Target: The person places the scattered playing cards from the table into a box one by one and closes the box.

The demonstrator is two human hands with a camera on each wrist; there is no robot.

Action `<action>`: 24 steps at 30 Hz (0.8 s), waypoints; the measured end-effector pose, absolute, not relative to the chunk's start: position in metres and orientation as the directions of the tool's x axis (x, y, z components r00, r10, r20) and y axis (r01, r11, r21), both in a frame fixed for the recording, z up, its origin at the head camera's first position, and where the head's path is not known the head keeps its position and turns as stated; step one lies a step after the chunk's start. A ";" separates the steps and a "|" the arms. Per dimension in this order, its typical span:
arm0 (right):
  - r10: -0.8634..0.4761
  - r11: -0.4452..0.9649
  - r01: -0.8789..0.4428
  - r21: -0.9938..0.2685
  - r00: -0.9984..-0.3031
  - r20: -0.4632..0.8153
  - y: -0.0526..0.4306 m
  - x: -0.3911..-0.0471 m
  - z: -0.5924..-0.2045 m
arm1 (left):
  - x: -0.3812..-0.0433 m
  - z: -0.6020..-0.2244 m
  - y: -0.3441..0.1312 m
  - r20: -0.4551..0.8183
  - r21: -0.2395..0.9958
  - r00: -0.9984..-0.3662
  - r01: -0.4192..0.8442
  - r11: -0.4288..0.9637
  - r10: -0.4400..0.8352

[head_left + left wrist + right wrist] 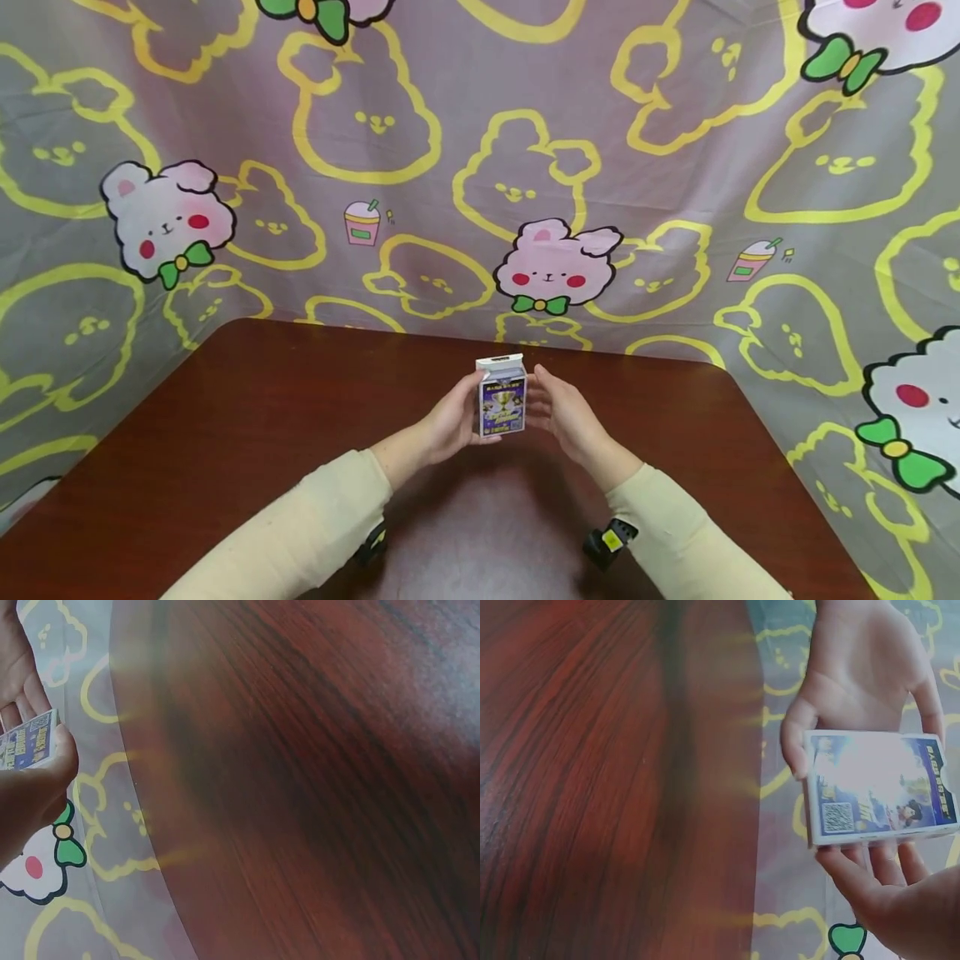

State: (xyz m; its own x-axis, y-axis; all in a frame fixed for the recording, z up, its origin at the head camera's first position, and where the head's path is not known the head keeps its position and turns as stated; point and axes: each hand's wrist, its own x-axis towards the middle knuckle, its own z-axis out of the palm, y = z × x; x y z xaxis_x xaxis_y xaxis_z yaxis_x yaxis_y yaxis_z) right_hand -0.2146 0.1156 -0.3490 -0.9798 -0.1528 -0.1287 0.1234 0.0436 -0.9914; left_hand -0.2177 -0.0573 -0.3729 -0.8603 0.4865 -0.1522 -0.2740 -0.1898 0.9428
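A small card box [502, 407], blue and purple with a gold trophy and a QR code on its front, is held up above the table. Its white top flap [500, 361] stands raised. My left hand [452, 423] grips the box from the left, with the thumb along one edge and fingers at the bottom and behind. My right hand [573, 421] is at the box's right side, fingers fairly straight, fingertips right at its edge. In the right wrist view, glare covers part of the printed face of the box [877, 814].
A dark red-brown wooden table [300, 400] with rounded far corners lies beneath the hands. Behind it and at both sides hangs a grey cloth [420, 208] printed with yellow outlines and white bunnies. Black straps [609, 542] with yellow marks are on the wrists.
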 end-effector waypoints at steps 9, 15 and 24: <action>-0.232 0.074 0.149 -0.986 -0.959 -0.162 0.118 -0.218 -0.350 | -0.216 -0.374 -0.056 -0.179 0.970 -0.867 -0.233 -0.062 0.465; -0.115 0.079 0.112 -0.991 -0.986 -0.120 0.116 -0.220 -0.349 | -0.213 -0.374 -0.053 -0.090 0.995 -0.923 -0.101 -0.010 0.374; -0.024 0.154 0.026 -0.988 -0.999 -0.030 0.112 -0.222 -0.346 | -0.203 -0.377 -0.035 0.291 0.738 -0.941 0.337 0.584 0.176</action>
